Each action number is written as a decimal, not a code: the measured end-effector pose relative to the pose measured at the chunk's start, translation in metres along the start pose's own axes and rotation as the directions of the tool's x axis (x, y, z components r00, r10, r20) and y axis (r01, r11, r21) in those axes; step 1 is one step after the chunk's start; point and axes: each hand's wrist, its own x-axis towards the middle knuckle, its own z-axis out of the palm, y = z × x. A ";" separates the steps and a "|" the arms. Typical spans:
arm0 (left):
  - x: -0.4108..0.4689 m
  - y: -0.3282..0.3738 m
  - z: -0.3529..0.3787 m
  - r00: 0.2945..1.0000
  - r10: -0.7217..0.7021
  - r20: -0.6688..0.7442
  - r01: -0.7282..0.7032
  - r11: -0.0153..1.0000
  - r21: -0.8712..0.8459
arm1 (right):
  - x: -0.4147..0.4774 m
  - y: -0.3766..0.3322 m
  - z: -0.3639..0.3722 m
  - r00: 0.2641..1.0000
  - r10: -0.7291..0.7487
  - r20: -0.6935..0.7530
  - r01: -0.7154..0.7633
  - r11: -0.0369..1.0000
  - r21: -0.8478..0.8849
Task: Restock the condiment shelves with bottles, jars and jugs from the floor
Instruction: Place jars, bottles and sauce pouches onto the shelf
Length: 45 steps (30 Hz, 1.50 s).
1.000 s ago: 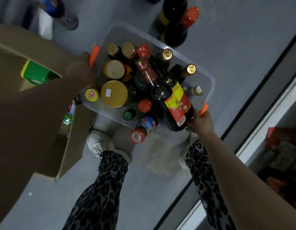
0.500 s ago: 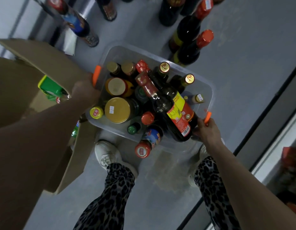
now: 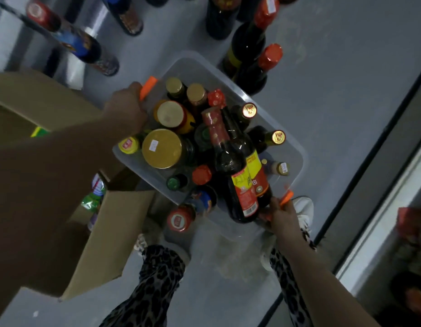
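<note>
No lettering can be read at this moment. The tall dark glass bottle [image 3: 228, 159] lying across the clear plastic bin [image 3: 204, 69] carries a red-and-yellow paper label with a white barcode patch near its base, its characters blurred. A small white sticker sits on the wide gold jar lid [image 3: 162, 148], its print too small to make out. Two gold bottle caps [image 3: 249, 110] bear a round red emblem, and a yellow cap [image 3: 128, 145] a red mark, neither decipherable.
</note>
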 end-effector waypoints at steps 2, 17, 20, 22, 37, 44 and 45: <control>0.016 0.005 -0.006 1.000 0.022 -0.005 -0.022 0.999 0.032 | -0.003 -0.003 0.008 1.000 -0.002 0.026 0.002 1.000 0.003; 0.079 -0.004 -0.059 1.000 0.000 0.003 -0.001 0.982 0.188 | -0.021 -0.031 0.080 0.995 0.035 0.099 -0.045 0.993 0.105; 0.082 -0.003 -0.068 0.998 -0.045 0.032 0.040 0.989 0.145 | -0.019 -0.035 0.092 0.996 0.045 0.074 -0.050 0.997 0.066; 0.078 -0.003 -0.075 0.996 -0.060 0.059 0.054 0.994 0.094 | -0.021 -0.039 0.101 0.995 0.071 0.069 -0.076 0.994 0.082; -0.115 -0.013 -0.100 0.979 0.134 -0.151 -0.182 0.912 -0.367 | -0.133 -0.107 0.086 0.948 -0.317 -0.018 0.290 0.888 -0.356; -0.160 -0.017 -0.083 0.998 0.015 0.053 0.018 0.825 -0.565 | -0.148 -0.179 0.120 0.811 -0.537 0.231 0.581 0.695 -0.424; -0.157 -0.016 -0.079 0.997 0.004 0.079 0.043 0.809 -0.587 | -0.141 -0.189 0.129 0.794 -0.551 0.257 0.605 0.674 -0.424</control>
